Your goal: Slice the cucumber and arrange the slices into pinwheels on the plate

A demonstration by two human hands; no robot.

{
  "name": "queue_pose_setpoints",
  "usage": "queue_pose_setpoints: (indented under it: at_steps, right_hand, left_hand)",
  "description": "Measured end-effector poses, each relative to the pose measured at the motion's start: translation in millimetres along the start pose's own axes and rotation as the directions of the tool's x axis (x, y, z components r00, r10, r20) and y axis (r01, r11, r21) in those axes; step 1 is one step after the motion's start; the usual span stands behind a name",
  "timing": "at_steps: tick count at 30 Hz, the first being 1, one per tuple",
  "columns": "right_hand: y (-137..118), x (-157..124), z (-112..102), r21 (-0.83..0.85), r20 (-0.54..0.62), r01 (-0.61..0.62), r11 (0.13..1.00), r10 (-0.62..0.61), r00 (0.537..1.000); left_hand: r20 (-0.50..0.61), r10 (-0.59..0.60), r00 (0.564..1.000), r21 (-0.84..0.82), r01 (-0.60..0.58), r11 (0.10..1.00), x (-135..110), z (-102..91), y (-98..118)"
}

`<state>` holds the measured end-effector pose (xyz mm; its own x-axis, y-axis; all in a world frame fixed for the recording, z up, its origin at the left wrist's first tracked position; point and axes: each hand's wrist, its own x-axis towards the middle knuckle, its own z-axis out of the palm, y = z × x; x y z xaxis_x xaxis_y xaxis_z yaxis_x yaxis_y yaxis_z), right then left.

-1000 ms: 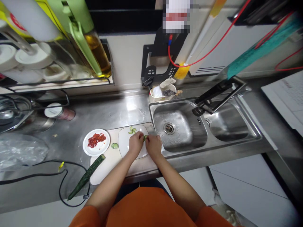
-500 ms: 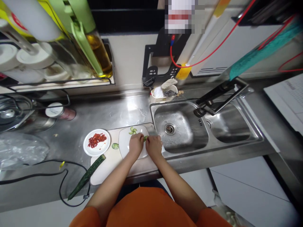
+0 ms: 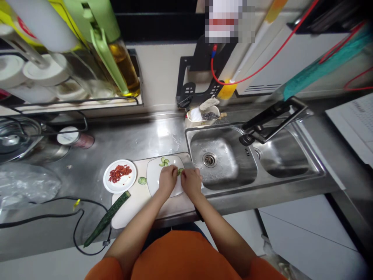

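Over a white squarish plate point(image 3: 153, 182), my left hand point(image 3: 168, 179) and my right hand point(image 3: 190, 181) come together with curled fingers. Thin cucumber slices point(image 3: 180, 170) show between their fingertips, pinched from both sides. Near the plate's far edge, several more green-rimmed cucumber slices point(image 3: 164, 161) lie in a small fan. The plate rests on a pale cutting board point(image 3: 125, 216). Left of it on the board sits a small stack of cucumber slices point(image 3: 142, 181). A cut cucumber point(image 3: 107, 219) lies slanting across the board's left edge.
A round white plate point(image 3: 115, 188) of chopped red pieces overlaps the board's corner. To the right is a double steel sink point(image 3: 224, 155) with a black faucet point(image 3: 262, 120). A seasoning box point(image 3: 202, 116) stands behind. Black cable point(image 3: 74, 233) and a plastic bag point(image 3: 26, 186) lie left.
My right hand has shifted very slightly right at the plate. The fanned slices, cucumber and dishes stay in place; the whole view has moved a little.
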<state>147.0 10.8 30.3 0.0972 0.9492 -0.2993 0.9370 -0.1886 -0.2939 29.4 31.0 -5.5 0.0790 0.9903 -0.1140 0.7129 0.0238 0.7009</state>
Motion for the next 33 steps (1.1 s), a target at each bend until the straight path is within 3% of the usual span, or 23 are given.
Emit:
queue_pose_setpoints:
  at_steps: [14, 18, 22, 28, 33]
  right_hand:
    - [2.5, -1.8, -4.4, 0.059, -0.024, 0.014, 0.998, -0.013, 1.000]
    - [6.5, -5.5, -7.1, 0.067, -0.046, 0.021, 0.998, -0.018, 0.999]
    - [11.9, -16.4, -4.9, 0.074, -0.086, 0.065, 0.995, -0.059, 0.995]
    - [7.4, -42.0, 9.8, 0.069, -0.081, 0.230, 0.971, -0.224, 0.971]
    - [-5.0, -54.9, 23.3, 0.044, -0.048, 0.340, 0.939, -0.338, 0.940]
  left_hand:
    - [-0.076, 0.006, 0.997, -0.047, -0.009, 0.999, -3.8, -3.5, -2.0]
    - [-0.120, 0.024, 0.992, -0.042, -0.030, 0.999, -13.6, -17.5, -3.7]
    - [-0.185, 0.028, 0.982, 0.007, -0.027, 1.000, -34.7, -45.3, -22.2]
    - [-0.241, -0.062, 0.968, 0.326, 0.141, 0.935, -67.7, -88.0, -65.7]
    - [-0.292, -0.202, 0.935, 0.449, 0.321, 0.834, -75.9, -93.3, -74.6]
